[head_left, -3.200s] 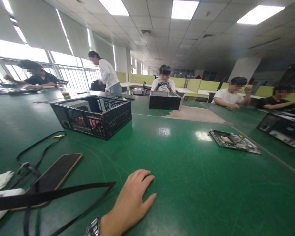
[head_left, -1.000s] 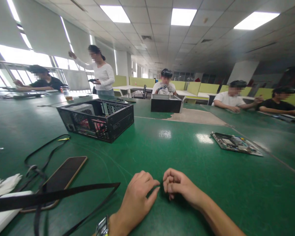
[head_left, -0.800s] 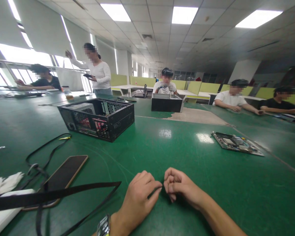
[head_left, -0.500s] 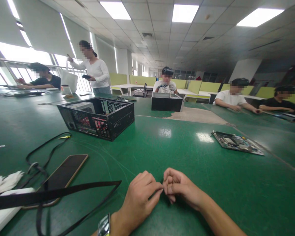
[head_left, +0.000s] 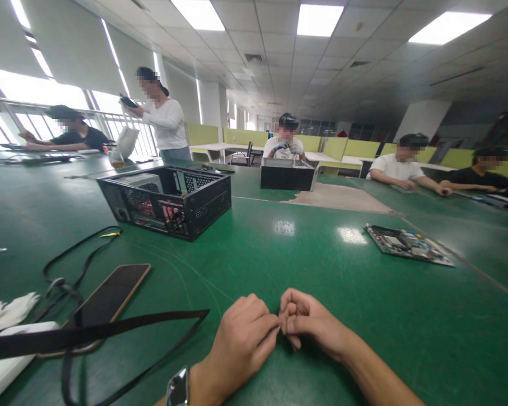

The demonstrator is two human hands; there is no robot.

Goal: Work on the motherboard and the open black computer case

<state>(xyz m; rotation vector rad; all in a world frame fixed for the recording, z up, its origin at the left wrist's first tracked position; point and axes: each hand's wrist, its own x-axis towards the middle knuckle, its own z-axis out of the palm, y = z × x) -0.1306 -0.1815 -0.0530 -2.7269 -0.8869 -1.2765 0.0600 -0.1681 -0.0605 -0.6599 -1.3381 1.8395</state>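
Note:
Low over the green table (head_left: 254, 254), my two hands meet at the fingertips. My left hand (head_left: 244, 335), with a watch (head_left: 178, 388) on its wrist, is closed in a pinch, thumb against forefinger. Those tips touch the fingers of my right hand (head_left: 308, 320), which are curled in and closed. Anything between the fingers is hidden or too small to name. Left of my hands a black strap (head_left: 152, 320) loops across a phone (head_left: 114, 293) lying on the table.
An open black computer case (head_left: 203, 206) stands ahead on the left, a circuit board (head_left: 410, 245) lies to the right. White gloves (head_left: 14, 313) and a white object (head_left: 8, 366) are at the left edge. Across the table a person (head_left: 285, 141) works at another case (head_left: 287, 176); several others are around.
My hands stay nearly where they were, fingertips touching. The standing person at the left has raised a dark object, and the white bag near that person has sunk and tilted.

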